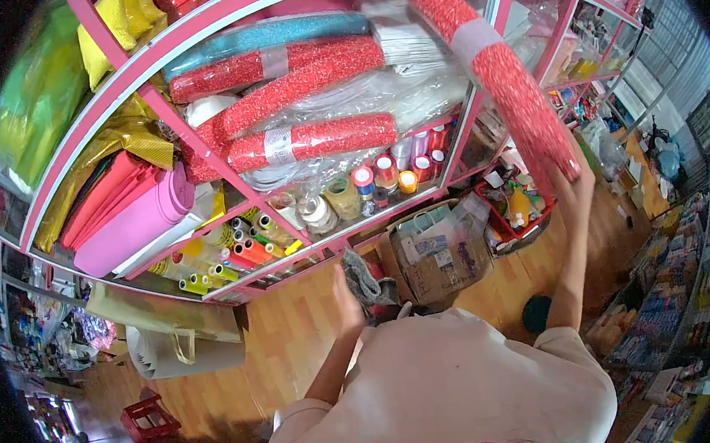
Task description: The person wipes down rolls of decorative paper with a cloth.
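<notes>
My right hand (576, 175) grips the lower end of a long red glittery roll (518, 86), wrapped in clear plastic with a pale paper band. The roll is tilted, its far end up in front of the shelf. My left hand (347, 301), low in front of my body, is closed on a crumpled grey cloth (364, 282); its fingers are partly hidden. On the shelf lie similar red rolls (328, 134) and a blue glittery roll (276, 39). White stacked sheets (412, 40) lie beside them.
A pink-framed shelf (193, 138) holds ribbon spools (385, 170), tape and a pink rolled sheet (137, 224). On the wooden floor stand a cardboard box (445, 279), a red basket (499, 221), a red stool (149, 419) and a large pale bag (175, 349). Packed goods (666, 307) line the right.
</notes>
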A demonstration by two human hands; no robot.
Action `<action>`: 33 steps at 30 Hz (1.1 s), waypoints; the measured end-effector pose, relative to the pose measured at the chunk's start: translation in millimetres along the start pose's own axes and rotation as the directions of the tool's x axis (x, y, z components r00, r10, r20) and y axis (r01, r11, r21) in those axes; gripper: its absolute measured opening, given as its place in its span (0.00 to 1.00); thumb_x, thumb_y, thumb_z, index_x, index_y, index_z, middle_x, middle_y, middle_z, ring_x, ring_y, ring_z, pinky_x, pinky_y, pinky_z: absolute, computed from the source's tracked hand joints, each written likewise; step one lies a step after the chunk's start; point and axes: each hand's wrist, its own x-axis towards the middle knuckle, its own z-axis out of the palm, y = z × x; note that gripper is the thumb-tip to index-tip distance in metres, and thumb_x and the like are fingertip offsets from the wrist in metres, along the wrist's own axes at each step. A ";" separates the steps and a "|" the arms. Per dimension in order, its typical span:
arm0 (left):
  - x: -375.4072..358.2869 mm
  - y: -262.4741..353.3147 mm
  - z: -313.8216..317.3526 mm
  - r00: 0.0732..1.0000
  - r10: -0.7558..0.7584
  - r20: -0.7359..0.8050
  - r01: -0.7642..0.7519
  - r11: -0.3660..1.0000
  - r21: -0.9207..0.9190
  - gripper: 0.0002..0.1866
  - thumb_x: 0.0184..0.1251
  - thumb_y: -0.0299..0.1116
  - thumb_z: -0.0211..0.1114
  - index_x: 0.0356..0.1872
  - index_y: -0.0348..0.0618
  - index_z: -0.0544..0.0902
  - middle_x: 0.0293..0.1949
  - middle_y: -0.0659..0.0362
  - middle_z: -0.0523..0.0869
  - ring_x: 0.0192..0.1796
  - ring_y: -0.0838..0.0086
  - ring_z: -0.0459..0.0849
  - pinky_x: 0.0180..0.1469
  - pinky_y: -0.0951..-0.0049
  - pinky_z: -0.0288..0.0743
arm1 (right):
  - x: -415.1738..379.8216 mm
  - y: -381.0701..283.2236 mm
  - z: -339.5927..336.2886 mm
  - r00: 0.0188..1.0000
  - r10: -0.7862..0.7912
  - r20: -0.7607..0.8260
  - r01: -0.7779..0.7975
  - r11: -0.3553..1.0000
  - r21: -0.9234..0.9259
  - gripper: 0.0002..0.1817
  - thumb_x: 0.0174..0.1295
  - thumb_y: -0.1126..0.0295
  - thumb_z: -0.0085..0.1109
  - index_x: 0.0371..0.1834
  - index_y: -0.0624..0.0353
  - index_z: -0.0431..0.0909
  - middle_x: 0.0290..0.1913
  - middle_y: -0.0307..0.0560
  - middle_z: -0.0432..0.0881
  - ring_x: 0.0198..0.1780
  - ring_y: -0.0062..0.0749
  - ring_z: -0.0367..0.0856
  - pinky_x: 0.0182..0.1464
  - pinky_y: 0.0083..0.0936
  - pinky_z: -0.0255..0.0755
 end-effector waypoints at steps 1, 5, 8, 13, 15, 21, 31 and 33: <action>-2.4 8.0 6.0 0.999 0.042 0.028 -0.042 0.999 0.028 0.27 0.73 0.55 0.43 0.43 0.40 0.78 0.34 0.60 0.80 0.37 0.76 0.78 0.43 0.75 0.71 | 10.9 -3.4 12.3 0.999 -0.034 -0.017 0.034 0.999 0.021 0.29 0.54 0.75 0.62 0.61 0.67 0.69 0.57 0.51 0.77 0.58 0.28 0.74 0.61 0.26 0.64; -9.6 21.5 18.5 0.995 0.067 0.077 -0.067 0.998 -0.010 0.26 0.74 0.53 0.43 0.43 0.39 0.78 0.37 0.60 0.81 0.40 0.75 0.77 0.48 0.72 0.70 | 63.6 -22.6 66.9 0.995 -0.093 -0.047 0.077 0.959 -0.274 0.33 0.51 0.61 0.66 0.62 0.54 0.70 0.51 0.58 0.79 0.49 0.45 0.81 0.53 0.32 0.73; -8.4 10.3 13.1 0.975 0.201 0.095 -0.208 0.975 0.081 0.24 0.75 0.50 0.43 0.41 0.39 0.79 0.36 0.59 0.81 0.40 0.75 0.77 0.48 0.73 0.70 | 100.1 6.4 115.9 0.977 -0.193 -0.088 0.132 0.878 -0.461 0.33 0.48 0.56 0.67 0.62 0.45 0.71 0.37 0.57 0.79 0.41 0.49 0.80 0.42 0.39 0.75; -24.7 4.7 1.1 0.998 0.067 0.015 -0.066 0.998 -0.011 0.23 0.75 0.49 0.44 0.43 0.38 0.79 0.40 0.60 0.79 0.44 0.75 0.75 0.52 0.73 0.66 | 138.5 17.9 178.3 0.976 -0.219 -0.016 0.147 0.706 -0.693 0.34 0.47 0.56 0.65 0.61 0.44 0.69 0.48 0.55 0.73 0.37 0.52 0.79 0.39 0.43 0.75; -27.6 -4.8 -9.0 0.997 0.075 -0.027 -0.076 0.997 -0.027 0.23 0.74 0.49 0.44 0.44 0.38 0.78 0.40 0.60 0.79 0.43 0.75 0.75 0.52 0.73 0.66 | 146.9 30.8 199.9 0.971 -0.239 0.020 0.172 0.639 -0.750 0.35 0.44 0.57 0.65 0.60 0.47 0.69 0.59 0.53 0.65 0.43 0.52 0.75 0.42 0.45 0.72; -42.4 11.0 -21.4 0.982 0.145 -0.118 -0.147 0.989 -0.004 0.24 0.74 0.50 0.45 0.43 0.38 0.79 0.39 0.62 0.78 0.44 0.78 0.73 0.52 0.75 0.65 | 135.4 62.5 227.8 0.903 -0.428 0.031 0.270 0.510 -0.816 0.34 0.47 0.57 0.62 0.62 0.49 0.68 0.65 0.52 0.63 0.61 0.54 0.62 0.55 0.56 0.58; -36.6 -12.2 -47.4 0.985 0.097 -0.141 -0.108 0.992 -0.070 0.24 0.74 0.50 0.45 0.49 0.37 0.77 0.45 0.61 0.78 0.49 0.76 0.73 0.57 0.75 0.63 | 112.7 45.6 202.6 0.897 -0.441 0.025 0.313 0.595 -0.741 0.42 0.44 0.50 0.69 0.66 0.43 0.64 0.66 0.54 0.60 0.67 0.58 0.57 0.62 0.70 0.45; -37.3 -13.5 -42.8 0.988 0.080 -0.132 -0.093 0.991 -0.094 0.24 0.74 0.49 0.45 0.49 0.37 0.77 0.45 0.62 0.78 0.49 0.76 0.73 0.57 0.75 0.63 | 102.6 39.1 196.6 0.898 -0.439 0.042 0.333 0.612 -0.717 0.42 0.44 0.51 0.70 0.66 0.42 0.64 0.66 0.54 0.60 0.68 0.59 0.55 0.63 0.72 0.42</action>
